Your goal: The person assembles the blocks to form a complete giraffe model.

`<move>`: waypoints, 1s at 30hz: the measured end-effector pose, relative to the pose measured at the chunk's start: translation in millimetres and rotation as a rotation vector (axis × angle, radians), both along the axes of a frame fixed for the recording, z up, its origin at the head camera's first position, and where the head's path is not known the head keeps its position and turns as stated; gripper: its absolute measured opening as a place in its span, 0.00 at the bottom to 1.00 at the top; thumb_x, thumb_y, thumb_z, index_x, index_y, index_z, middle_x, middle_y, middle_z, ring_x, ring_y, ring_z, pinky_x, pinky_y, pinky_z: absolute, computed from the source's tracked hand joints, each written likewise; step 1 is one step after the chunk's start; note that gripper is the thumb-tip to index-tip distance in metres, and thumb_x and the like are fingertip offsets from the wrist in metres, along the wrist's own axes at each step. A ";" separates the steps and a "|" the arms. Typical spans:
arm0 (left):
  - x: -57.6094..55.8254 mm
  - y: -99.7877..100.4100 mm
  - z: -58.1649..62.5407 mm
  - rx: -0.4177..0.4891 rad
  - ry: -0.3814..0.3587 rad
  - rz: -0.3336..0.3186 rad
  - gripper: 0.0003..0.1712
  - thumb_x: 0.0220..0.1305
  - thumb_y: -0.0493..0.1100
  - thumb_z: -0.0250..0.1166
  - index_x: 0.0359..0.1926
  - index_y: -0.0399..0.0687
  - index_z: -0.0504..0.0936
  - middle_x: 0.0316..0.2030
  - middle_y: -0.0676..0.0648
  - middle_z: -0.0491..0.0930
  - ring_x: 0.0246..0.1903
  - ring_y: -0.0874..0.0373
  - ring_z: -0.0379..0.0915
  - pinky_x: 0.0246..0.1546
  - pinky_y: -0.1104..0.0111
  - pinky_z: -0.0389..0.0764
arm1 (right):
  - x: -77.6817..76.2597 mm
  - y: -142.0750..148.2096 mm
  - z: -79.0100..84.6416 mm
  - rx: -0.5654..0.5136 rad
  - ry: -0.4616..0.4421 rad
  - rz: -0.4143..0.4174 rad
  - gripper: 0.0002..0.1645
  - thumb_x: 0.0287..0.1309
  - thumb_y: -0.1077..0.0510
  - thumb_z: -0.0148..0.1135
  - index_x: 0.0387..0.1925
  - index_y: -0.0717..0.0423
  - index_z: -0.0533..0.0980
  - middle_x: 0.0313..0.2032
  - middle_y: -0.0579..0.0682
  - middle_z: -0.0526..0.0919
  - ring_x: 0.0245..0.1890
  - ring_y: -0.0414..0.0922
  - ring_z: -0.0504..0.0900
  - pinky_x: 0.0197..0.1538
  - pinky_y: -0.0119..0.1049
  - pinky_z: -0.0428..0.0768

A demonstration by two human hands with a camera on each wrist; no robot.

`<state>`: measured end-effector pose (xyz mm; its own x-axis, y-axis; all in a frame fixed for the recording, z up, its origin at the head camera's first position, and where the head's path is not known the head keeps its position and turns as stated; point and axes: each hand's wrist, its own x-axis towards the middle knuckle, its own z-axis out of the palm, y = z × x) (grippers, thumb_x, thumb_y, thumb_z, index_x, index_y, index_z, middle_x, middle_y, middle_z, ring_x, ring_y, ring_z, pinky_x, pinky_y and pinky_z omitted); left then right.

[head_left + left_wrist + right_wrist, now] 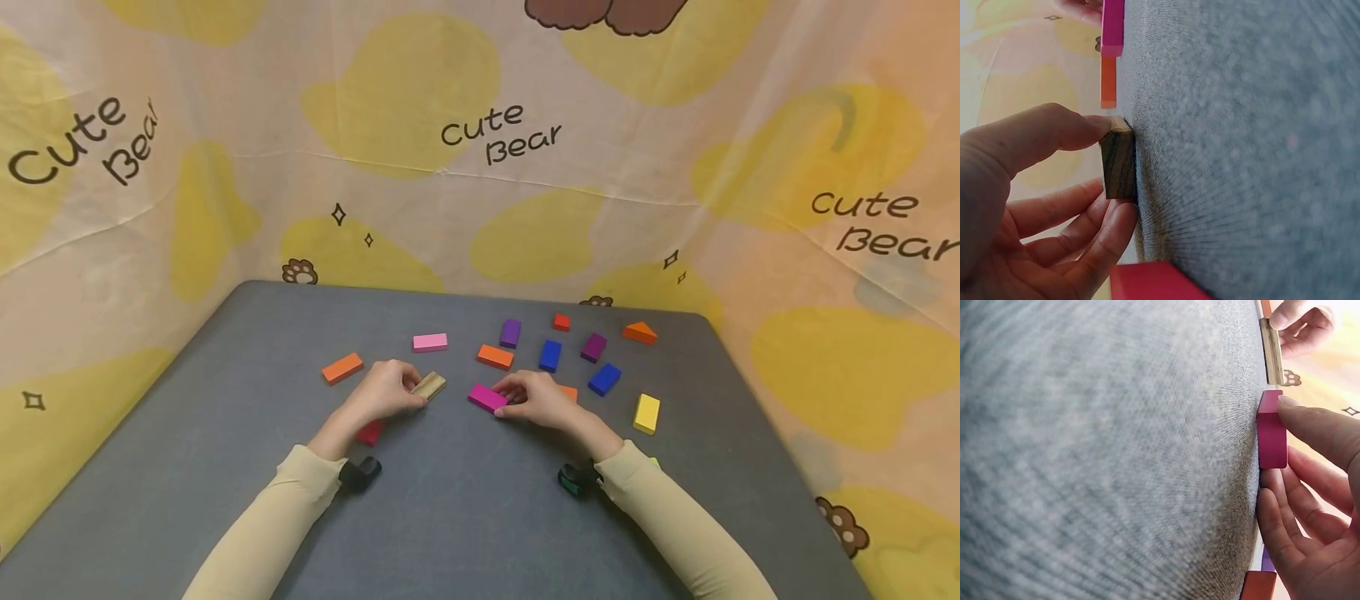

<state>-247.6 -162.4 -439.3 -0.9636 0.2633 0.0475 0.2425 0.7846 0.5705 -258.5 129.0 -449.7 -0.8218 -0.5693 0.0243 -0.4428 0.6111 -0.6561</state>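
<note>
My left hand pinches a natural wood-grain block between thumb and fingertips, low at the table surface. In the left wrist view the thumb is at one side of the wooden block and the fingers at the other. A magenta block lies to its right, pinched in the same manner by my right hand. The right wrist view shows the thumb on one edge of the magenta block and the fingertips beneath its opposite side. A gap separates the two held blocks.
A red block is partly hidden under my left wrist. Orange and pink blocks lie beyond. Several blocks, including blue, purple and yellow, spread right on the grey table. Printed cloth surrounds it.
</note>
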 end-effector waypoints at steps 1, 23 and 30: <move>0.0 -0.4 -0.4 0.000 0.007 -0.001 0.14 0.41 0.43 0.73 0.32 0.44 0.85 0.25 0.50 0.80 0.27 0.60 0.72 0.28 0.69 0.73 | 0.0 -0.3 -0.1 0.002 -0.001 -0.001 0.22 0.50 0.51 0.71 0.48 0.51 0.80 0.41 0.47 0.83 0.41 0.41 0.81 0.47 0.36 0.81; 15.4 -2.1 11.6 0.096 0.041 -0.172 0.15 0.44 0.36 0.72 0.39 0.45 0.86 0.32 0.50 0.81 0.30 0.62 0.79 0.33 0.69 0.80 | 0.0 -0.8 -0.2 -0.011 0.029 0.018 0.23 0.50 0.51 0.71 0.47 0.56 0.80 0.40 0.50 0.83 0.40 0.42 0.81 0.45 0.36 0.81; 22.1 3.0 17.0 0.091 0.024 -0.230 0.15 0.44 0.36 0.71 0.38 0.46 0.87 0.32 0.51 0.81 0.30 0.63 0.79 0.33 0.71 0.80 | -1.0 -0.7 0.2 -0.009 0.016 0.019 0.23 0.50 0.50 0.71 0.48 0.54 0.80 0.41 0.49 0.83 0.40 0.42 0.82 0.46 0.36 0.81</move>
